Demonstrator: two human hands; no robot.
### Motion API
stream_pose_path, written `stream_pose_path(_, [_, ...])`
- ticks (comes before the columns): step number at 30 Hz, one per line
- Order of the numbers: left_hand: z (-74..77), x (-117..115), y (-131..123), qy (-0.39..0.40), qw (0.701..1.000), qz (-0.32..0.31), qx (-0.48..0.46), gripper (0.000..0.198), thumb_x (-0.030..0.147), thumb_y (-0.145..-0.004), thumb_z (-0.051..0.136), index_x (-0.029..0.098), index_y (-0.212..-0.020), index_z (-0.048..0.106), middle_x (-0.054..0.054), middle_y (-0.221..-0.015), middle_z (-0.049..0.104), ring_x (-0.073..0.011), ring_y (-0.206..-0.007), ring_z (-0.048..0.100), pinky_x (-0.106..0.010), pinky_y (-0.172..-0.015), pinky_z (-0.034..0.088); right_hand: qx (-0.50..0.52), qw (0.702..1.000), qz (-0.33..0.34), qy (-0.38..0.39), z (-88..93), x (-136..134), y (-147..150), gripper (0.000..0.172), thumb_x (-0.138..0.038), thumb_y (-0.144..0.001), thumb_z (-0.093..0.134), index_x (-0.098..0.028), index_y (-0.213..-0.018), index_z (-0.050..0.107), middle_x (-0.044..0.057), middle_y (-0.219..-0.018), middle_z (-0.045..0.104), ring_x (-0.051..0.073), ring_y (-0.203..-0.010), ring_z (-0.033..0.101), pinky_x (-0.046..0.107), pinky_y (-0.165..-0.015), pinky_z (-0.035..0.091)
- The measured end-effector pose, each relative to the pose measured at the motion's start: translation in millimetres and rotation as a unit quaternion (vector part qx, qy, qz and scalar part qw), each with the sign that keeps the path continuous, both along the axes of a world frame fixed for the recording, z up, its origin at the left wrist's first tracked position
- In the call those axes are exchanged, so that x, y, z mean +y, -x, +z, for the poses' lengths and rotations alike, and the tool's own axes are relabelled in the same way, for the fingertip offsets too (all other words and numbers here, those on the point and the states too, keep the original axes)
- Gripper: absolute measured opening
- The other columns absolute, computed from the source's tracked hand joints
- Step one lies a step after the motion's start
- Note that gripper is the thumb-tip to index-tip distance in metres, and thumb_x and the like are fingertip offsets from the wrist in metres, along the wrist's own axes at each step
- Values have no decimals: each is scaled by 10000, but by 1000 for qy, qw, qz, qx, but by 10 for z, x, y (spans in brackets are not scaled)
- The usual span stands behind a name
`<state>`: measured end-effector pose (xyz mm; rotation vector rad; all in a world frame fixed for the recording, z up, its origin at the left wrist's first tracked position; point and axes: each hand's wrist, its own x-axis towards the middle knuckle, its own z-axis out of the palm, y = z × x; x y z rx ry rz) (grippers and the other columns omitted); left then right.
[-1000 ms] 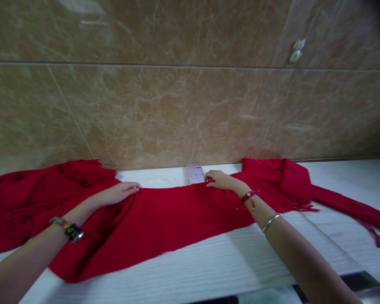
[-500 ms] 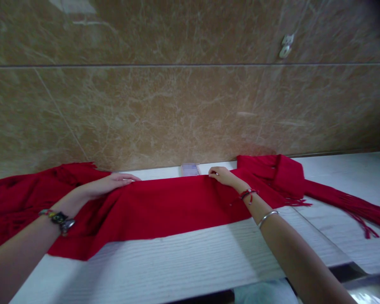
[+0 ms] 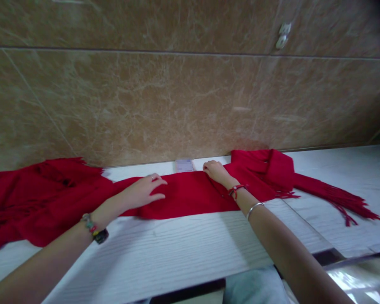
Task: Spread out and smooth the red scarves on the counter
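A long red scarf (image 3: pixel 186 196) with fringed ends lies stretched across the white table, flat in the middle and bunched at the left. My left hand (image 3: pixel 145 190) is over its middle stretch, thumb and fingers apart, holding nothing; a beaded bracelet is on that wrist. At the scarf's far edge, my right hand (image 3: pixel 215 171) has its fingers curled down on the fabric, pinching it. To the right of that hand the scarf is folded over itself, and its fringed tail trails further right.
A brown marble-look wall (image 3: pixel 177 105) rises behind the white table (image 3: pixel 183 245). Against the wall, just beyond the scarf, lies a small pale rectangular object (image 3: pixel 184 165). A white fixture (image 3: pixel 283 36) is on the wall. Dark gaps show along the table's near edge.
My left hand has left the scarf's far edge and moved right and nearer, its fingers spreading. The fabric below it has shifted. My right hand stays at the far edge.
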<state>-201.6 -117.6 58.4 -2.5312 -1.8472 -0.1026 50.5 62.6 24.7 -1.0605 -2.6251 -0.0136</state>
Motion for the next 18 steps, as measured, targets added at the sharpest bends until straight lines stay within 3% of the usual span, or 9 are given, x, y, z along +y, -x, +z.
stream_pose_path(2, [-34,-203,-208,33,996,-80,0,479,455,-768,524,275,-1208,470,-53,-1195,479,-197,-1052,485,-279,-908,364,2,1000,11,-1,81,-56,11,172,-133,-809,465,-124,-886,618,120,-938,620,195,-930,529,291,-811,367])
stream_pose_path(6, [-85,-341,-301,41,995,-81,42,446,192,-808,443,287,-1244,437,-61,-1168,519,-199,-1017,522,-281,-840,415,41,993,109,9,298,-340,-14,162,-197,-808,505,-146,-921,609,72,-932,623,156,-882,543,257,-800,390])
stream_pose_path(9, [-71,-227,-248,57,994,-76,45,581,21,-749,352,297,-1255,417,-39,-1185,525,-167,-1005,536,-262,-839,419,55,968,238,56,406,-651,-119,171,-250,-818,505,-160,-928,601,51,-914,620,141,-849,553,255,-782,412])
stream_pose_path(11, [-43,-108,-220,58,996,-69,9,607,-8,-714,339,267,-1249,424,-31,-1218,515,-154,-1066,503,-265,-903,386,36,956,277,86,416,-816,-215,249,-299,-789,551,-158,-993,575,59,-962,601,147,-877,548,262,-787,420])
stream_pose_path(15, [-28,115,-165,60,994,-25,-90,571,7,-665,356,190,-1195,464,-33,-1226,521,-147,-1118,467,-271,-969,340,35,951,295,90,331,-928,-372,462,-349,-697,646,-153,-1089,501,86,-1060,544,187,-983,501,317,-851,401])
stream_pose_path(18, [-99,172,-121,28,991,3,-129,519,38,-686,351,170,-1176,462,-43,-1208,530,-148,-1098,482,-279,-966,350,19,957,284,60,265,-911,-425,433,-297,-697,646,-164,-1080,492,87,-1049,532,203,-978,488,345,-843,399])
